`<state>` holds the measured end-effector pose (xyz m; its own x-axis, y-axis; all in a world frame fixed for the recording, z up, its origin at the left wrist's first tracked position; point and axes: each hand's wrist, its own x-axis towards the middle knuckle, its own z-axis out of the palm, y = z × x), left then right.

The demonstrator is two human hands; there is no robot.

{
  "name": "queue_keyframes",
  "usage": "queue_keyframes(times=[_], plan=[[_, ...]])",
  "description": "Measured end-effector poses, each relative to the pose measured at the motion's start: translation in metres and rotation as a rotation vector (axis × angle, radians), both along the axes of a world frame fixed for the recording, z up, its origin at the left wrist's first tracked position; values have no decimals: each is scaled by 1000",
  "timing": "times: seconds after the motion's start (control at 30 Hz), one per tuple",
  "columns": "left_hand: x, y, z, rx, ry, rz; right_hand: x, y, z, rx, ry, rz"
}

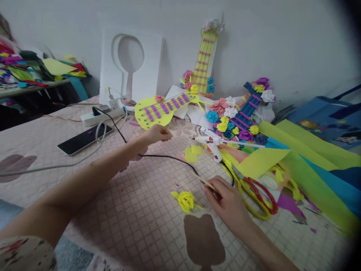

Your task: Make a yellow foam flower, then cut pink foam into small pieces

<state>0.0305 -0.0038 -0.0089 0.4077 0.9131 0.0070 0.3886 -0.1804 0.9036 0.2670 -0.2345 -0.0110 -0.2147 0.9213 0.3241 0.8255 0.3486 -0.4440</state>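
Observation:
Between the fingers of my right hand is a thin wooden stick, its tip pointing up and left. A yellow crepe paper flower lies on the tablecloth just left of that hand. My left hand hovers with curled, closed fingers by the lower edge of a yellow paper guitar with purple bars; what the fingers hold, if anything, is hidden. A white glue gun rests on its side, beyond my right hand. Yellow-handled scissors and red-handled scissors lie to the right.
A blue paper guitar with flowers and another yellow one lean at the wall. Left are a phone, a power strip and cables. Paper sheets cover the right. A white cutout board stands behind.

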Motion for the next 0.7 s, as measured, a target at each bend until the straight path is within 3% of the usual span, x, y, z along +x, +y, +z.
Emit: queue_keyframes(times=[0.4, 0.7], plan=[[46, 32, 18, 302, 192, 129, 4, -3, -4, 43, 34, -37], [33, 32, 19, 272, 250, -10, 7, -2, -8, 23, 31, -63]])
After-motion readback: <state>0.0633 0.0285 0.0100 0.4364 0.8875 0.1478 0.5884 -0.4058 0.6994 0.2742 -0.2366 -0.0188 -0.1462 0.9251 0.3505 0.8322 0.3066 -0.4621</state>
